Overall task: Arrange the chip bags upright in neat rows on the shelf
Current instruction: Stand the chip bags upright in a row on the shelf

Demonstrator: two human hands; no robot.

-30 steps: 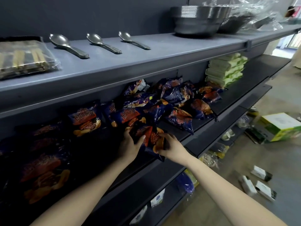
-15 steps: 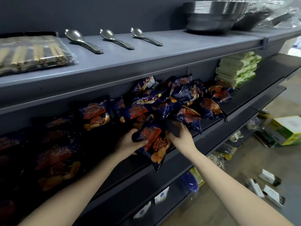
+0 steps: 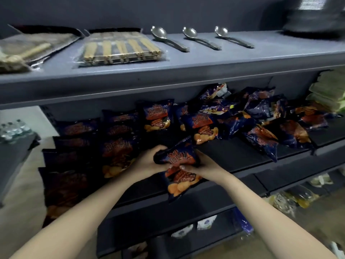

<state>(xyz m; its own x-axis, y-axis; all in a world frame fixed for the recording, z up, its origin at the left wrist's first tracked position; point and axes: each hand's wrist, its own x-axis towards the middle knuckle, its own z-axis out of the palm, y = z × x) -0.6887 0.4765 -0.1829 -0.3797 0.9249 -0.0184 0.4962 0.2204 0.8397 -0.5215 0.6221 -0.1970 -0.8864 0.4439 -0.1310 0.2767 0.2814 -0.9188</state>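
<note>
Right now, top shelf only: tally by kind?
Spoons: 3
Wrapped stick packs: 2
Dark stack at far right, too blurred to count its pieces: 1
Total: 6

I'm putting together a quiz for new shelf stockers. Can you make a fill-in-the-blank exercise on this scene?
1. The left hand and right hand grip ____ bag between them.
2. On the top shelf lie ____ spoons.
3. The chopsticks lie to the ____ of the spoons.

Missing words: one; three; left.
</note>
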